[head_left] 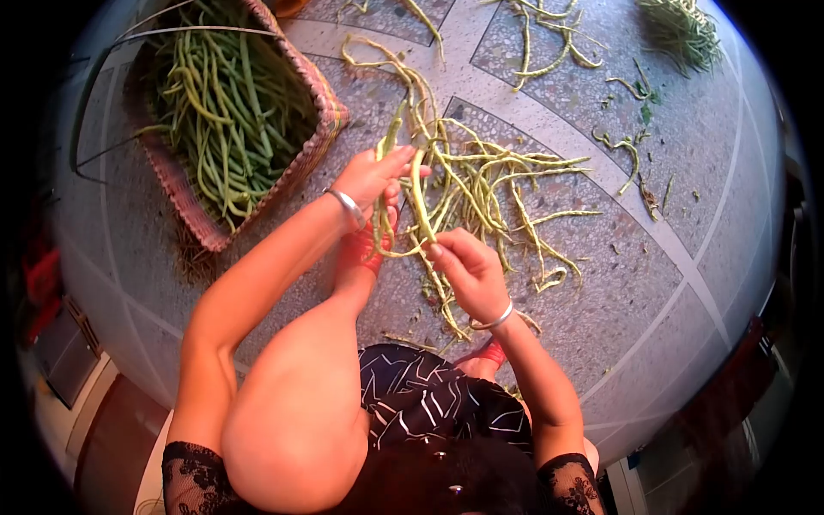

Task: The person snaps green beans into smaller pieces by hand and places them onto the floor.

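My left hand, wearing a silver bangle, is closed around a few long beans above the floor. A pale green long bean runs from beside its fingers down to my right hand. That hand, also with a silver bangle, pinches the bean's lower end between thumb and bent fingers. Another bean loops below my left palm. Just beyond and to the right of both hands, a loose heap of yellowish-green long beans lies on the speckled floor.
At the upper left stands a woven basket with a wire handle, filled with greener beans. More beans lie at the top, with a green bundle at the upper right. Scraps litter the floor. My feet flank the work area.
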### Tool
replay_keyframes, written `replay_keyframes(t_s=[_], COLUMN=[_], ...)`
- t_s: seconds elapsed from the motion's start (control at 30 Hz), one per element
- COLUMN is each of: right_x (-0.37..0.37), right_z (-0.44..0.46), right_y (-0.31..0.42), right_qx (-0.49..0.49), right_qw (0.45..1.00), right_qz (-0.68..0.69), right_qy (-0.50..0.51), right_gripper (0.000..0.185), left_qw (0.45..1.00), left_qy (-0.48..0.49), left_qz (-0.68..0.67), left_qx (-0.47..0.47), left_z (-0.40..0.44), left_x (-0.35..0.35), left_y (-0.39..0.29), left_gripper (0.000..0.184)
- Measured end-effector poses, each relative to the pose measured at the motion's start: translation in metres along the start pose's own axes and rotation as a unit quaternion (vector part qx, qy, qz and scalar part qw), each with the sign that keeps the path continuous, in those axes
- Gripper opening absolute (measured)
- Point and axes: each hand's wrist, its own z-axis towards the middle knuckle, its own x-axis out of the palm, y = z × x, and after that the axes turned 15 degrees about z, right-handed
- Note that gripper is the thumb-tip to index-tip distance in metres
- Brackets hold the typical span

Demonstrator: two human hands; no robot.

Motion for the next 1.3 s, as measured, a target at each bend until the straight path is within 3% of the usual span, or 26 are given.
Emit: replay_keyframes(t_s=[0.13, 0.2, 0.23, 0.3, 0.4, 0.5, 0.7, 0.8, 0.83, 0.93, 1.0, 1.07, 1.17, 1.3], right_x=[0.007, 0.001, -0.006, -0.011, -0.01, -0.017, -0.011, -0.014, -0.013, -0.006, 0.0, 0.005, 0.0, -0.051], right_z=[-0.018, -0.017, -0.01, 0.004, 0.024, 0.031, 0.017, 0.014, 0.013, 0.011, 0.011, 0.01, 0.001, -0.01], right_y=[0.003, -0.001, 0.001, 0.018, 0.034, 0.028, 0.032, 0.027, 0.027, 0.027, 0.027, 0.025, 0.017, -0.048], right_qx=[0.038, -0.031, -0.114, -0.174, -0.191, -0.175, -0.172, -0.096, -0.034, 0.13, 0.197, 0.186, 0.164, 0.015], right_qw=[0.998, 0.997, 0.983, 0.959, 0.946, 0.932, 0.935, 0.979, 0.996, 0.964, 0.901, 0.899, 0.935, 0.975], right_qz=[-0.004, -0.055, -0.142, -0.217, -0.238, -0.316, -0.307, -0.175, -0.07, 0.223, 0.378, 0.386, 0.289, -0.017], right_qy=[0.052, 0.04, 0.025, -0.054, -0.11, -0.038, -0.037, -0.031, -0.036, -0.057, -0.079, -0.093, -0.122, -0.22], right_gripper=[0.01, 0.011, 0.014, 0.023, 0.02, 0.012, 0.008, 0.009, 0.011, 0.015, 0.017, 0.016, 0.015, 0.013], left_qw=[0.998, 0.995, 0.992, 0.985, 0.975, 0.962, 0.924, 0.876, 0.856, 0.834, 0.859, 0.895, 0.952, 0.94], left_qy=[0.009, -0.009, -0.01, -0.017, -0.013, -0.005, -0.019, -0.046, -0.056, -0.083, -0.101, -0.114, -0.137, -0.099], left_qz=[0.047, 0.066, 0.086, 0.132, 0.154, 0.201, 0.31, 0.362, 0.371, 0.318, 0.3, 0.246, 0.12, -0.02], left_qx=[0.041, 0.07, 0.092, 0.11, 0.158, 0.185, 0.225, 0.314, 0.355, 0.443, 0.404, 0.353, 0.247, 0.325], left_z=[-0.007, -0.013, -0.012, -0.018, -0.037, -0.048, -0.057, -0.059, -0.059, -0.056, -0.058, -0.059, -0.067, -0.056], left_x=[0.003, 0.007, 0.007, 0.012, 0.029, 0.035, 0.037, 0.036, 0.036, 0.036, 0.039, 0.041, 0.044, 0.021], left_y=[0.006, 0.005, 0.01, 0.016, 0.018, 0.021, 0.028, 0.029, 0.029, 0.036, 0.037, 0.029, 0.006, -0.004], left_gripper=[0.024, 0.022, 0.022, 0.022, 0.022, 0.019, 0.013, 0.011, 0.01, 0.01, 0.01, 0.009, 0.01, 0.015])
